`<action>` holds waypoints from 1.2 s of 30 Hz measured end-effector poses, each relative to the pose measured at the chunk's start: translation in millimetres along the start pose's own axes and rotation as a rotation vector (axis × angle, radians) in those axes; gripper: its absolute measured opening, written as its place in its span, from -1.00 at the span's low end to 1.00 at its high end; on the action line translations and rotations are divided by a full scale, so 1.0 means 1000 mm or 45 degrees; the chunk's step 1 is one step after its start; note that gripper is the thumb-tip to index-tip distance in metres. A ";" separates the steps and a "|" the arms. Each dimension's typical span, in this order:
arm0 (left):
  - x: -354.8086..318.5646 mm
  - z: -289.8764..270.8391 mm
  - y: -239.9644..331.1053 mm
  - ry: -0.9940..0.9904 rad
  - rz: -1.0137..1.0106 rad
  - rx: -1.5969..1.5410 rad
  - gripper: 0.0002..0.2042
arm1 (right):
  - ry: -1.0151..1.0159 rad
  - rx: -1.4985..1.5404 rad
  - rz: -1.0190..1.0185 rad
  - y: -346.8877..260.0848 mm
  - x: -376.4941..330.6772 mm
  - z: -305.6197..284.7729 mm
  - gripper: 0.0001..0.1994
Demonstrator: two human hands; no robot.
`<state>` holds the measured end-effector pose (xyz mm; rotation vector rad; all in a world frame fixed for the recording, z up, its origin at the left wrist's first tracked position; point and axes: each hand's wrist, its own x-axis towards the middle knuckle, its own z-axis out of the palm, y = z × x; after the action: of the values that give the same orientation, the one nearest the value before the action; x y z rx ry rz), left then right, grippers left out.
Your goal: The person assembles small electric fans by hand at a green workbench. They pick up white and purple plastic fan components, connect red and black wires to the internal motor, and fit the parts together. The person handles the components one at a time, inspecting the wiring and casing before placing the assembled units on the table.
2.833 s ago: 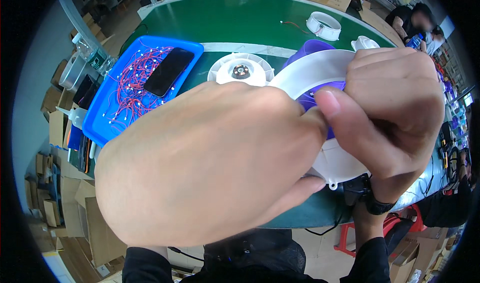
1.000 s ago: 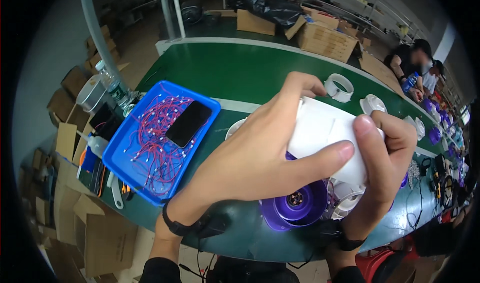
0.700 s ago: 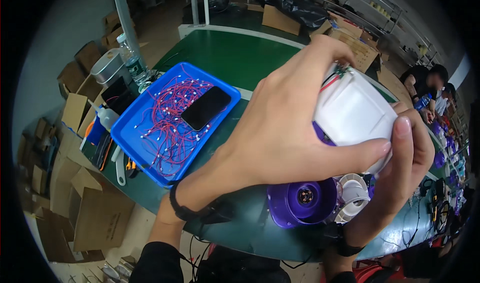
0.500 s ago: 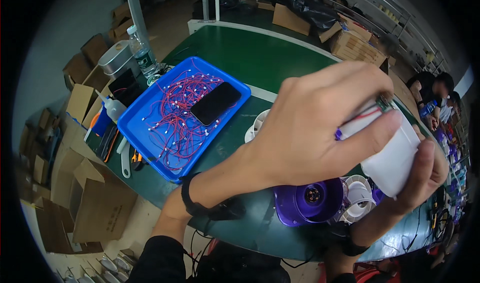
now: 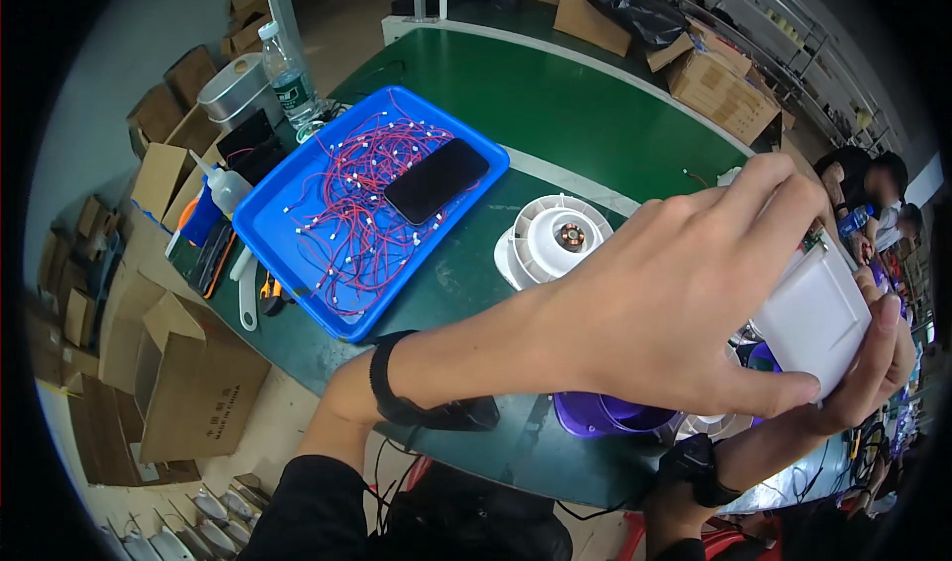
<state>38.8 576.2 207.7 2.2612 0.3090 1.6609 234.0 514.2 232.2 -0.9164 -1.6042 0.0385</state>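
My right hand (image 5: 873, 348) grips a flat white plastic part (image 5: 808, 308) by its right and lower edges at the right of the bench. Across it reaches my left hand (image 5: 684, 288), its thumb by the part's lower corner and its bent fingers at the upper edge; their tips are partly hidden. A bit of green circuit board (image 5: 815, 236) shows at that upper edge. Below my left hand stands a purple round housing (image 5: 585, 417), mostly covered. A white fan housing (image 5: 540, 234) with a copper-wound motor centre sits beyond my left forearm.
On the green bench (image 5: 535, 90), a blue tray (image 5: 342, 325) holds tangled red wires (image 5: 362, 199) and a black phone (image 5: 436, 181). A water bottle (image 5: 288, 80), squeeze bottle (image 5: 228, 186) and tools line the left edge. Cardboard boxes (image 5: 203, 373) stand below; other people (image 5: 863, 189) sit at the far right.
My left hand has opened wider, its thumb sliding down to the white part's lower corner. The red wire and purple bit are hidden now. The white fan housing shows more fully.
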 end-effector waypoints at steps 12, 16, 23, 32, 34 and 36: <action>0.001 0.001 0.001 0.172 -0.103 -0.100 -0.31 | -0.134 -0.050 -0.294 -0.012 -0.005 0.005 -0.67; 0.000 -0.008 0.004 0.199 -0.079 -0.104 -0.34 | -0.098 -0.263 -0.088 -0.024 -0.007 0.016 -0.64; -0.001 -0.007 0.002 0.231 -0.052 -0.019 -0.34 | 0.170 -0.311 -0.297 -0.009 0.012 0.036 -0.58; 0.006 -0.006 -0.007 0.533 0.108 0.123 -0.38 | -0.021 -0.111 -0.087 0.003 0.022 0.048 -0.39; 0.006 -0.007 -0.008 0.521 0.080 0.125 -0.39 | -0.046 -0.011 -0.081 0.006 0.021 0.049 -0.39; 0.005 -0.006 -0.011 0.524 0.085 0.176 -0.39 | -0.119 -0.128 -0.176 0.007 0.021 0.045 -0.39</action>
<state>35.1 589.2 209.6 2.0220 0.4586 2.1991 199.8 551.6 234.1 -0.8889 -1.7659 -0.0979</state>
